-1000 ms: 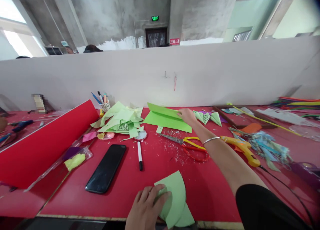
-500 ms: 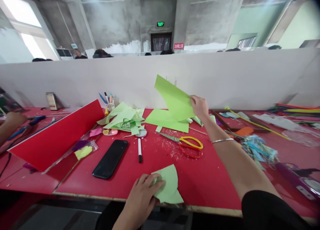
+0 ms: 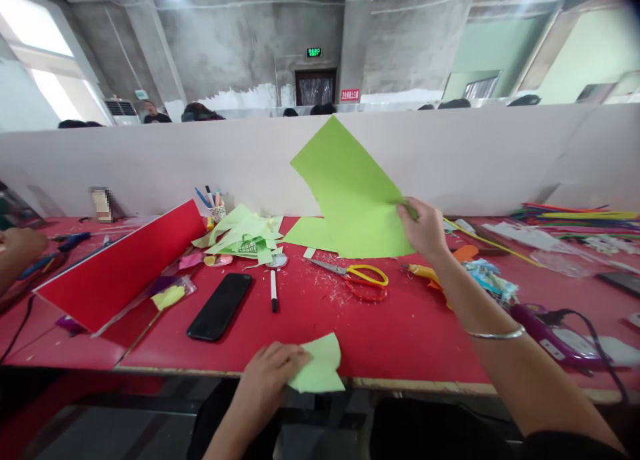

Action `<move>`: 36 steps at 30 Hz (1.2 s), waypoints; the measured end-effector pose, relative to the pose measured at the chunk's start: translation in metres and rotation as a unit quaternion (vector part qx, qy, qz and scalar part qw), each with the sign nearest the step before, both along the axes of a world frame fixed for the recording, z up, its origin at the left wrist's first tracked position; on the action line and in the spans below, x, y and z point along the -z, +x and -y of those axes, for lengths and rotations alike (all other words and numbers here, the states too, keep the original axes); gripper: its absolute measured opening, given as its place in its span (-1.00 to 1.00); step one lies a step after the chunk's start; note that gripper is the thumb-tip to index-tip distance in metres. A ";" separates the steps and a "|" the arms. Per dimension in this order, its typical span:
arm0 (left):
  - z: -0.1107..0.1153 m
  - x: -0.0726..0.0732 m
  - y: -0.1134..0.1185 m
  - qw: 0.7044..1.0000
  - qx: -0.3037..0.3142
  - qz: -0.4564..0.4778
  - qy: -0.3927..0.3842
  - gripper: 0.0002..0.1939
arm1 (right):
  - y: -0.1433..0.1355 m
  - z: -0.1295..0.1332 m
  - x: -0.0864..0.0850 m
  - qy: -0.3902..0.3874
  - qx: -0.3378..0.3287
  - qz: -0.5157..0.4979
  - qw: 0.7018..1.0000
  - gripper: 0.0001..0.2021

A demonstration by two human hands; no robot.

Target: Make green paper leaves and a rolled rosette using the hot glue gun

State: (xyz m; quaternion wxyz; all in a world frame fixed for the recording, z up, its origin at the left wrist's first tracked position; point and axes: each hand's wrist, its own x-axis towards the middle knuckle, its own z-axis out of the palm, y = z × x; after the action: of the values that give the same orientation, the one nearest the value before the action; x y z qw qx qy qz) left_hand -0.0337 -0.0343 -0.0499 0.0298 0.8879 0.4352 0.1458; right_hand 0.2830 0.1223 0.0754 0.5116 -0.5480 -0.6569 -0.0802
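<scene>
My right hand [image 3: 425,228] pinches the lower right corner of a large bright green paper sheet [image 3: 353,187] and holds it raised over the table, its cut lower left edge curved. At the front edge of the table, my left hand [image 3: 270,373] grips a smaller light green cut paper piece [image 3: 323,367], fingers over its left side. Scissors [image 3: 366,273] with yellow and red handles lie between the two hands. Another green sheet [image 3: 306,235] rests flat behind, partly hidden by the raised one.
Green scraps [image 3: 245,237] lie in a pile by a pen cup [image 3: 218,212]. A black phone [image 3: 220,307], a marker [image 3: 273,291] and a red board [image 3: 130,267] are on the left. A purple device [image 3: 560,340] stands right. A co-worker's hand [image 3: 20,247] is at far left.
My right hand has lifted the large green sheet higher and to the right, turning it more toward me. My left hand stays at the table edge with the small piece. The view has shifted slightly.
</scene>
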 end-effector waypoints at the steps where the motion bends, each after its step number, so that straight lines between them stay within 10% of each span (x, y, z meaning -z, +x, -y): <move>1: -0.004 -0.007 -0.011 0.999 -0.018 0.013 0.030 -0.46 | 0.002 0.006 0.000 -0.012 -0.003 -0.001 1.000 -0.73; 7: -0.044 -0.046 -0.078 0.952 -0.243 -0.019 0.184 -0.47 | 0.004 0.057 0.006 0.020 -0.012 0.043 0.999 -0.78; 12: -0.079 -0.019 -0.116 0.924 -0.363 -0.111 0.053 -0.51 | -0.006 0.096 0.029 0.050 -0.066 0.165 0.983 -0.76; 18: -0.087 -0.021 -0.119 0.936 -0.330 -0.114 -0.048 -0.29 | -0.010 0.116 0.069 -0.071 -0.178 0.220 0.956 -0.68; 25: -0.033 -0.040 -0.051 0.995 -0.078 -0.054 0.021 -0.22 | -0.013 0.155 0.103 -0.094 -0.183 0.213 0.955 -0.66; 31: -0.021 -0.047 -0.036 0.969 -0.123 0.045 0.211 -0.75 | -0.025 0.168 0.107 -0.147 -0.200 0.177 0.952 -0.60; 36: -0.021 -0.064 -0.040 0.966 -0.126 0.126 0.188 -0.78 | -0.015 0.161 0.124 -0.207 -0.102 0.116 0.966 -0.61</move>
State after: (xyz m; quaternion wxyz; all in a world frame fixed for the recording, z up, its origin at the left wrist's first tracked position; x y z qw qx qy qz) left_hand -0.0736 -0.0133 0.0144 -0.1015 0.7904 0.5007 0.3380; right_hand 0.2679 -0.0391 -0.0490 0.3131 -0.5589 -0.7664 0.0470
